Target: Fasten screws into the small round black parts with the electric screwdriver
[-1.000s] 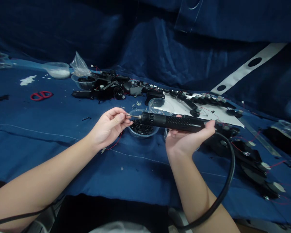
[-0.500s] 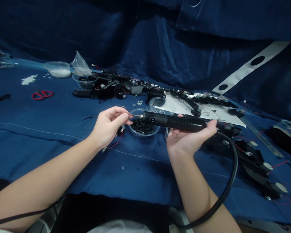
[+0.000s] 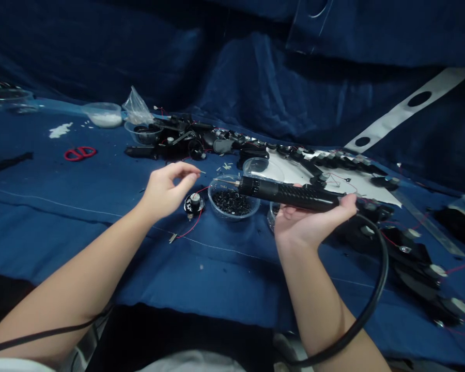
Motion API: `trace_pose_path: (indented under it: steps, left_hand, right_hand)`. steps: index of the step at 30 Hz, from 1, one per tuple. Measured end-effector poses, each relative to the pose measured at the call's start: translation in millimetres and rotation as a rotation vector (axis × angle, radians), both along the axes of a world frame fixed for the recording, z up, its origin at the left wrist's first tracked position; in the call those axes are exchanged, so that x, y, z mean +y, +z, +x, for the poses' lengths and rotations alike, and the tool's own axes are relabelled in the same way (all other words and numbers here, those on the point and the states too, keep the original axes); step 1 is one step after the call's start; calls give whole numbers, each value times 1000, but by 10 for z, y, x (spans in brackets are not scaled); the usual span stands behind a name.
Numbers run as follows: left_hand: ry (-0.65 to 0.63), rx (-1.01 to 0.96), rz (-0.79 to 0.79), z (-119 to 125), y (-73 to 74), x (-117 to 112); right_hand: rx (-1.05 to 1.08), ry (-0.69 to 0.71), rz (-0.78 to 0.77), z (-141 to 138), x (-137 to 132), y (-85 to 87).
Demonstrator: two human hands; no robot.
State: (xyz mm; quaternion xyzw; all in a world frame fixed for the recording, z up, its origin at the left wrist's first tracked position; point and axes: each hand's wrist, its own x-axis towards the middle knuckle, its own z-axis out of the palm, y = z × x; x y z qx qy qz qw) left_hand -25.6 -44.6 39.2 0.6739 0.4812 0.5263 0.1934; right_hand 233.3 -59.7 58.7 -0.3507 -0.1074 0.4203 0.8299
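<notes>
My right hand (image 3: pixel 313 222) is wrapped under a black electric screwdriver (image 3: pixel 290 194), held level with its thin bit pointing left. A thick black cable curves from its rear end. My left hand (image 3: pixel 170 187) is pinched, apart from the bit tip, with a thin pale sliver (image 3: pixel 202 172) showing at its fingertips; its kind is too small to make out. Below the bit stands a clear round tub (image 3: pixel 232 217) of small black screws. Left of the tub sits a small motor-like part (image 3: pixel 194 204) with a red wire, under my left hand.
Red-handled scissors (image 3: pixel 79 153) lie at the left. Behind them are a bowl of white bits (image 3: pixel 104 114) and a plastic bag (image 3: pixel 136 107). Black parts with red wires crowd the back and a white sheet (image 3: pixel 368 191). A clear ruler (image 3: pixel 430 223) and more black parts (image 3: pixel 422 274) lie right.
My left hand has drawn back left from the screwdriver bit, which it was touching, uncovering the motor-like part. The view has shifted slightly; my right hand keeps its hold on the screwdriver.
</notes>
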Motion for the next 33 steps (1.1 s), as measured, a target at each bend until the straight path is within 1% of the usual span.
trace_pose_path:
  steps: [1, 3, 5, 6, 9, 11, 12, 14, 18, 23, 27, 29, 33]
  left_hand:
    - [-31, 123, 27, -14, -7, 1]
    - [-155, 352, 68, -31, -10, -19]
    - [-264, 553, 52, -26, -1, -63]
    - [-274, 646, 37, -15, 4, -90]
    - [-197, 871, 10, 44, 1, -162]
    - [-166, 950, -14, 81, -21, -182]
    - [-170, 960, -31, 91, -35, -181]
    - [-190, 923, -57, 87, -63, -161]
    - [-191, 795, -89, 12, -85, -103]
    - [-237, 650, -203, -34, -27, -75]
    - [-246, 537, -279, -19, 2, -55]
    - [-269, 435, -338, -15, -3, -45]
    - [-318, 128, -483, -3, -9, -38]
  right_hand:
    - [2, -5, 1, 7, 4, 0]
    - [-16, 6, 22, 14, 9, 0]
    - [-35, 20, 32, 19, 13, -3]
    - [-37, 23, 32, 22, 14, -6]
    - [-26, 6, 5, 33, 22, -18]
    - [-35, 7, -1, 41, 25, -21]
    - [-43, 11, 0, 43, 27, -20]
    - [-53, 16, -6, 46, 29, -15]
    - [-47, -5, -31, 52, 39, -7]
    - [-49, 2, 49, 64, 56, -22]
    - [-26, -7, 75, 66, 63, -22]
    - [-22, -3, 60, 67, 62, -14]
    - [-17, -16, -4, 71, 55, 5]
